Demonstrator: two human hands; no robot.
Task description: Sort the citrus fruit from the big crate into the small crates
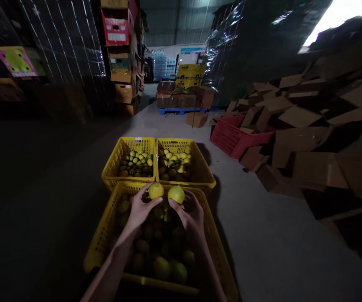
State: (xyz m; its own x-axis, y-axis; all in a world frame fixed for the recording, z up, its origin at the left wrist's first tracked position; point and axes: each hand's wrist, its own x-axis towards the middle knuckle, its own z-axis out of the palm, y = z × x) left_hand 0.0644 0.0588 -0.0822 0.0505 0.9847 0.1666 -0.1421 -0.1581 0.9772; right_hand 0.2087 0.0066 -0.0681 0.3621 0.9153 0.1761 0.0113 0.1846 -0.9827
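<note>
My left hand (142,206) grips a yellow lemon (156,191) between thumb and fingers. Beside it, a small gap apart, my right hand (192,213) holds a greener, yellow-green lemon (176,194). Both fruits are raised above the near yellow crate (100,235), which contains many lemons in shadow. Touching its far side stand two more yellow crates: the left crate (111,163) has green and yellow lemons (138,157), and the right crate (201,161) has mostly yellow ones (177,157).
Flattened and broken cardboard boxes (297,111) are heaped on the right around a red crate (228,136). Stacked cartons (119,63) stand at the back left. Behind the crates is a blue pallet (182,111) loaded with boxes. Grey concrete floor (263,235) surrounds the crates.
</note>
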